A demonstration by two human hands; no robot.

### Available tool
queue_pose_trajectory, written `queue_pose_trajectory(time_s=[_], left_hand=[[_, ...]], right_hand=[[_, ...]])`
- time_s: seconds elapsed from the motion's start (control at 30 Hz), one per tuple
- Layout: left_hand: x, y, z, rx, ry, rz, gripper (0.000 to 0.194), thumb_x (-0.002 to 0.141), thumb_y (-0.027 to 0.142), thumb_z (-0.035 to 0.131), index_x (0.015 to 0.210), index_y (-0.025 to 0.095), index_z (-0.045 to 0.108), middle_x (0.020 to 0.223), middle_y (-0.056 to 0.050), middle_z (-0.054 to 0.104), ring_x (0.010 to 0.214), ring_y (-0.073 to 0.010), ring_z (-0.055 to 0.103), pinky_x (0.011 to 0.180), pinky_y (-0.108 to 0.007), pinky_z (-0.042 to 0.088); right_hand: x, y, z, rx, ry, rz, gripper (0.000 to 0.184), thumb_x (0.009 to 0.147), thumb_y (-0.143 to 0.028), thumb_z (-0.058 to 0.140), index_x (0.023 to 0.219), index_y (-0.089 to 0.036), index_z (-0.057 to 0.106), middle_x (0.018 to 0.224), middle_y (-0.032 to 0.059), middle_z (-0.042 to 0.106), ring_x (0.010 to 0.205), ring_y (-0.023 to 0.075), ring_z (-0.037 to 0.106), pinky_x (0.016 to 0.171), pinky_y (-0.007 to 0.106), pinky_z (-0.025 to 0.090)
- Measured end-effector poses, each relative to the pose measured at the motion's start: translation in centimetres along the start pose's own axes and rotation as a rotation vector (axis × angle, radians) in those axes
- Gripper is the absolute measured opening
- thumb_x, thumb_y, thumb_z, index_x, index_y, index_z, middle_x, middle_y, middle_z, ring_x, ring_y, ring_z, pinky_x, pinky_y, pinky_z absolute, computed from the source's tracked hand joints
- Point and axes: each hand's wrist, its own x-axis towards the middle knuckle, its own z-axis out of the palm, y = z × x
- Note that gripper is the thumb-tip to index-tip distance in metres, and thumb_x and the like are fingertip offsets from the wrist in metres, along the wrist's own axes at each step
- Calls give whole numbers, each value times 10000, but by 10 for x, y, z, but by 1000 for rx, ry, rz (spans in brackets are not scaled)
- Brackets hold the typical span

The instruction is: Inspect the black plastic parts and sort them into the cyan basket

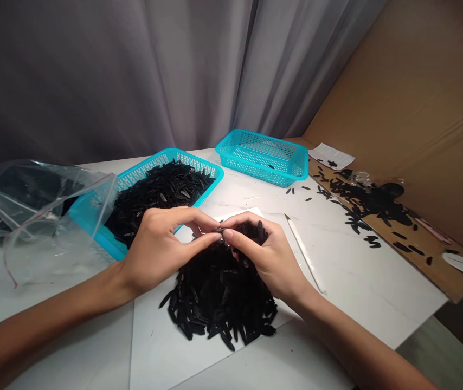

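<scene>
A heap of small, elongated black pieces (219, 298) lies on a white sheet (154, 346) in front of me. Above the heap, my left hand (160, 249) and my right hand (262, 260) meet, their fingertips pinching one small black piece (218, 230) between them. My right fingers also rest against the top of the heap. A turquoise plastic basket (211, 172) full of similar black pieces stands just beyond my left hand, and its near part is partly hidden by a clear zip bag (40, 211) holding dark contents.
A second turquoise basket (262, 157) stands at the back with one small dark piece inside. A white craft knife (304, 252) lies right of my right hand. Scattered black pieces cover a brown cardboard sheet (430, 271) at right. Grey curtains hang behind.
</scene>
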Motion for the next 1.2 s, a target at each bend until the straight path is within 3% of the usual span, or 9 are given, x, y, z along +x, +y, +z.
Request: queue_pose_trajectory(time_s=[0.2,0.4,0.97,1.2], left_hand=[[1,1,0,-47,-17,-47,44,808,194,804,843,208,782,771,18,774,672,-123,686,638,-220,557],[3,1,1,-96,-15,-89,40,811,201,797,843,214,776,782,22,772,694,-118,689,644,-210,549],[4,8,-2,-134,-47,-198,36,810,216,790,842,230,781,808,44,779,730,-95,690,681,-174,539],[5,8,-1,-175,-51,-197,69,823,207,778,888,229,771,802,50,762,723,-85,677,693,-164,536]], right_hand=[[0,1,0,-22,21,-3,164,882,-378,727,905,-216,723,724,8,629,610,149,537,565,287,429],[0,1,-2,-74,48,-102,126,899,-348,716,910,-224,728,796,19,660,658,157,558,596,290,429],[1,4,-3,-60,42,-109,119,891,-322,731,930,-210,728,773,8,657,622,133,552,551,258,428],[2,6,-1,70,14,2,154,893,-355,735,895,-202,718,718,-20,616,590,100,546,507,213,422]])
